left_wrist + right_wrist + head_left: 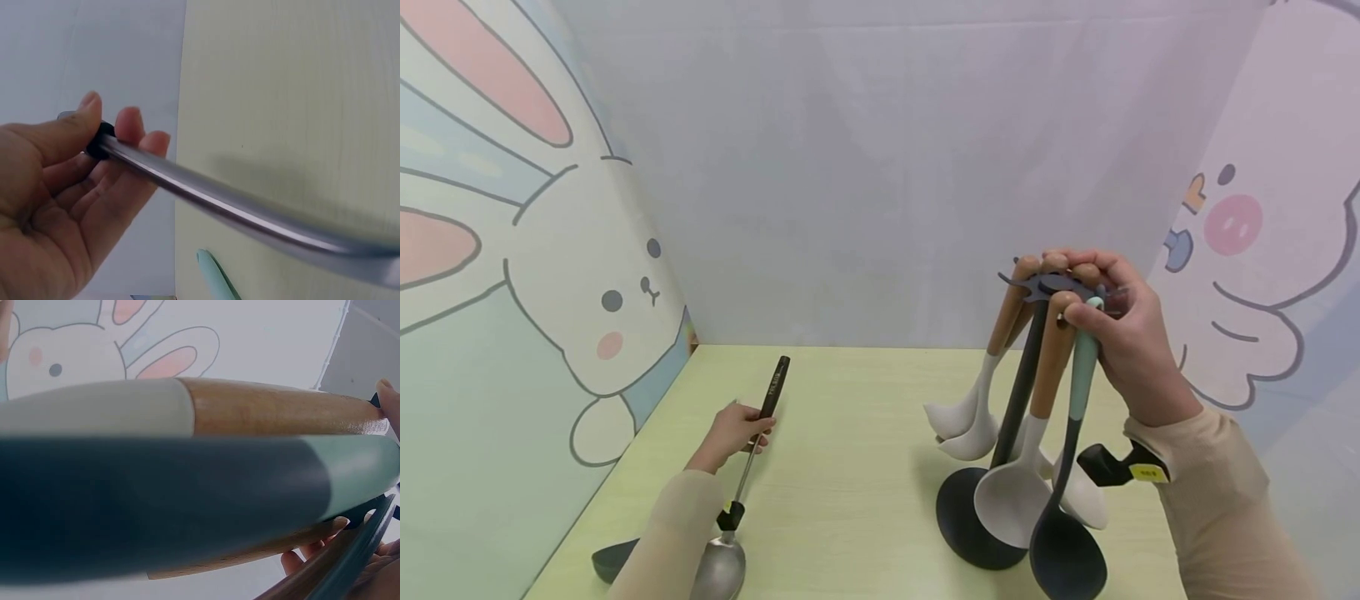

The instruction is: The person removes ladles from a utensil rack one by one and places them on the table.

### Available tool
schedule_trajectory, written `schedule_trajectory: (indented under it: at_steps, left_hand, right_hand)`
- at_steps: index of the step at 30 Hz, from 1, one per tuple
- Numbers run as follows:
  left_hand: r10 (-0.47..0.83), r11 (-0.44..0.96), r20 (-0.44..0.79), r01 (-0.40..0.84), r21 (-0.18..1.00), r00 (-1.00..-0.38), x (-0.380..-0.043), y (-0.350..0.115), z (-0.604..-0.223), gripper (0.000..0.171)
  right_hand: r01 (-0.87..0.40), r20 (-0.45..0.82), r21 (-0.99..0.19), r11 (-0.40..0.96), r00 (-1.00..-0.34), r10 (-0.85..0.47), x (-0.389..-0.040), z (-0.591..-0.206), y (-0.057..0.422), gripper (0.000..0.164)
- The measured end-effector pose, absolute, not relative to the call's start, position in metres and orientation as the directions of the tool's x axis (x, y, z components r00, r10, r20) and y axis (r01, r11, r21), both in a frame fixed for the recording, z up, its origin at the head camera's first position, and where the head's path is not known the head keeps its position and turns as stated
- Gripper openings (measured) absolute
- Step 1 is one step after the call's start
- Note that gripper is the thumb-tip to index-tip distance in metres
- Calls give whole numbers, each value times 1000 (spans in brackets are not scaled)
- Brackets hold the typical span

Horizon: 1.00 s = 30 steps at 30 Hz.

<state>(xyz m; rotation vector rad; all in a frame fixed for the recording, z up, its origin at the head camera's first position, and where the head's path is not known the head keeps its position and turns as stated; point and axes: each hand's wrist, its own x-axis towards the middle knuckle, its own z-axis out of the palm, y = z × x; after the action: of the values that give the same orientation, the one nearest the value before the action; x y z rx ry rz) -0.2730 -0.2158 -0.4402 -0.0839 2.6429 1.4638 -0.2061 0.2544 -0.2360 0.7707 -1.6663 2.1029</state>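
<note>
Head view: the left hand (735, 429) is holding a steel spoon (746, 476), thumb and fingers pinching narrowly where black handle meets shaft. The handle is pointing away beyond these fingers and the bowl is lying on their near side; gripping between the two ends is presumably making the spoon easier to steer. A dark ladle bowl (612, 561) is showing to the near left of the same fingers, partly behind the sleeve (658, 542). The right hand (1129, 337) is gripping the top of a utensil stand (1022, 385), probably steadying it. White utensils with wooden handles (1052, 362) and a mint-handled ladle (1084, 371) are hanging below the right fingers, heads downward, their weight apparently being borne by the stand's hooks.

Left wrist view: the steel shaft is extending rightward from the pinching fingers, over the tabletop (300, 94). A mint handle (215, 275) is appearing below and right of them; its utensil's head is not showing.

Right wrist view: the mint-handled ladle is crossing between the right thumb above and the fingers below, hiding part of the grip.
</note>
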Motion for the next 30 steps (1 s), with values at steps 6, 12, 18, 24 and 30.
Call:
schedule_trajectory:
  at_steps: [6, 12, 18, 24, 30]
  left_hand:
    - [-12, 538, -152, -135, 832, -988, -277, -221, -443, 23]
    - [-14, 527, -169, -151, 836, -986, -277, -226, -444, 23]
    - [-27, 520, -197, -182, 834, -980, -280, -230, -448, 24]
    - [-44, 519, -233, -222, 825, -971, -283, -234, -453, 24]
    - [-39, 526, -250, -233, 818, -967, -288, -240, -459, 24]
  right_hand:
    - [-580, 609, -777, -243, -791, -61, -206, -236, 254, 39]
    - [-591, 618, -772, -235, -783, -61, -207, -236, 254, 40]
    - [-589, 615, -776, -226, -786, -62, -206, -237, 254, 41]
    - [-590, 616, -775, -227, -785, -64, -205, -236, 254, 41]
    - [-588, 613, -778, -222, -788, -63, -205, -236, 254, 38]
